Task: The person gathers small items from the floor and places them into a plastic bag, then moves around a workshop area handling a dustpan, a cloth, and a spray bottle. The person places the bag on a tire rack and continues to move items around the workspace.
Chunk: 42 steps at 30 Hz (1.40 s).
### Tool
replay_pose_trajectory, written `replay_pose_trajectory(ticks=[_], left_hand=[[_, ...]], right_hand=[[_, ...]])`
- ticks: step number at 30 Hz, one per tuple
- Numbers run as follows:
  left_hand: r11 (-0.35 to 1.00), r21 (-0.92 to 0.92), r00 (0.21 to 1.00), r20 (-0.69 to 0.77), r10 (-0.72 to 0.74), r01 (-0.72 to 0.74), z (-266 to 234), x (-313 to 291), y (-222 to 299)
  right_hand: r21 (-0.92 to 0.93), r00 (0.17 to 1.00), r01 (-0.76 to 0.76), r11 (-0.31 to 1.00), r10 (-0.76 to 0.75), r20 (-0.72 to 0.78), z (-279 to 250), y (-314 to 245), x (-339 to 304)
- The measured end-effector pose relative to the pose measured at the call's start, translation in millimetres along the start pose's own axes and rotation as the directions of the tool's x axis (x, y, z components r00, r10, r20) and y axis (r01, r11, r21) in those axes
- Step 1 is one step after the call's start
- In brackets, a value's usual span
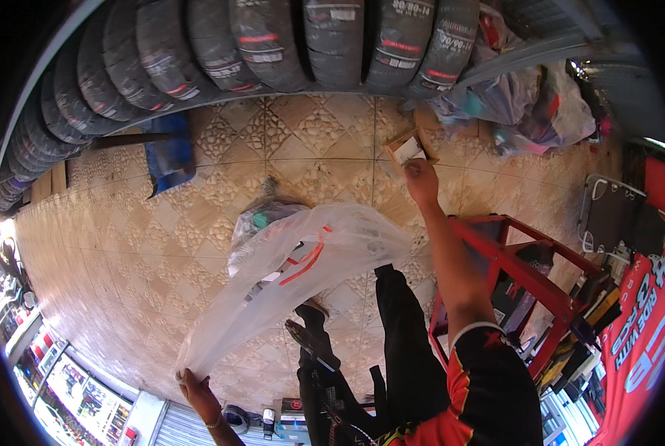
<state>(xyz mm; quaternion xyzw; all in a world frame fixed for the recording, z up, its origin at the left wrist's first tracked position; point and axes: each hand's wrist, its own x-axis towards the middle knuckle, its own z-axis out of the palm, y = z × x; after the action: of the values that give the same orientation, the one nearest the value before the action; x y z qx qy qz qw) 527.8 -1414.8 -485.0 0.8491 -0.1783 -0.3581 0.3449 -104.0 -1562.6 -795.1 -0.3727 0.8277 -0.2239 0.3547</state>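
1. Nearest me, the person's left hand (200, 394) is pinched narrow on one end of a clear plastic sheet (340, 253), which spreads up and rightward in front of their dark trousers (407, 320); a red strip (303, 267) shows on it.
2. The right arm stretches forward; the right hand (420, 178) is curled narrow at the near edge of a small open carton (429, 143) with something white inside. Whether its fingers grip anything, I can't tell.
3. The carton sits on the floor (124, 245), tan tiles patterned with pebbles and diamonds, shiny toward the left.
4. Partly behind the sheet lies a knotted clear bag (266, 215).
5. Right of the person stands a red metal frame (500, 260), with a red banner (637, 334) and a folding chair (607, 215) beyond.
6. Farther off, a blue dustpan (170, 152) rests below a long rack row of tyres (332, 44); stuffed plastic bags (548, 111) are heaped at the right.
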Motion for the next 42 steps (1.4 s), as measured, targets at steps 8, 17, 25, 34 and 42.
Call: replay_pose_trajectory(ticks=[8,17,25,34,42], left_hand=[[0.999,0.04,1.0,-0.027,-0.001,0.002,39,12,-12],[1.0,-0.002,0.992,0.129,-0.001,0.001,67,6,3],[0.999,0.039,0.984,0.177,-0.003,-0.004,43,8,13],[0.998,-0.061,0.977,0.214,-0.021,0.034,8,18,9],[0.996,-0.088,0.966,0.258,-0.004,0.028,-14,14,2]], right_hand=[[-0.844,0.955,0.038,0.535,0.228,0.188,80,115,46],[-0.301,0.992,0.101,0.948,-0.121,-0.048,13,48,-1],[0.005,0.899,0.42,0.908,-0.417,0.135,-124,-151,-165],[0.214,0.504,0.575,0.79,-0.548,0.668,-47,-246,-266],[0.013,0.527,0.224,0.974,-0.132,0.84,114,-227,-299]])
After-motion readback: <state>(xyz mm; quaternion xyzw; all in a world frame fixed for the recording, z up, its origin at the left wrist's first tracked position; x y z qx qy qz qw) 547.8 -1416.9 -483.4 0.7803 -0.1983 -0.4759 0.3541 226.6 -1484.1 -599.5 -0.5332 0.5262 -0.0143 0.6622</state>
